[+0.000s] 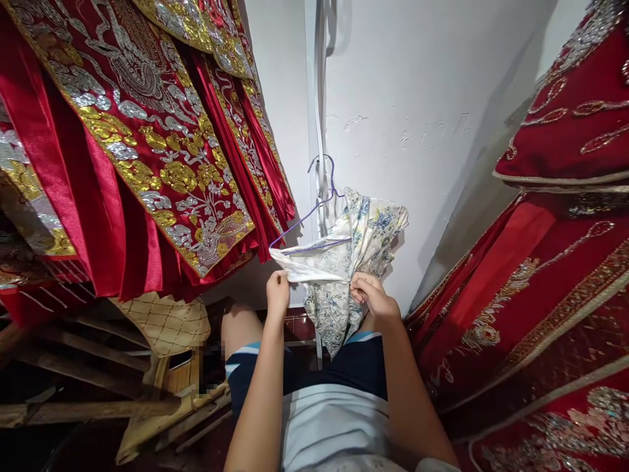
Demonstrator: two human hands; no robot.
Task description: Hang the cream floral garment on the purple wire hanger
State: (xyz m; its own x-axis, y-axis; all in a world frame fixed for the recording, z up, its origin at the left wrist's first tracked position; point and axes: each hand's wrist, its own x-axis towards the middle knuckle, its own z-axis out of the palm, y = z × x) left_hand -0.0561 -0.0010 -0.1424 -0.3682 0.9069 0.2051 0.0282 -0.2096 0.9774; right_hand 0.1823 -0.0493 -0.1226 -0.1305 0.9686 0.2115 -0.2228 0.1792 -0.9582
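A pale garment with a blue and yellow floral print (371,226) hangs partly on a thin purple hanger (307,215) in front of me. The hanger's right arm is inside the cloth, while its left arm shows bare down to the corner. My left hand (278,288) pinches the garment's white edge just below that left corner. With closed fingers, my right hand (367,293) grips the cloth near the middle of the same edge, which is pulled taut between both hands. The lower part of the garment droops to a point above my lap.
Red embroidered costumes with gold and silver sequins (162,144) hang at the left. More red beaded garments (555,262) hang at the right. A white wall (417,85) with a vertical metal pole (319,98) stands ahead. Wooden poles and a chair-like frame (162,387) are at lower left.
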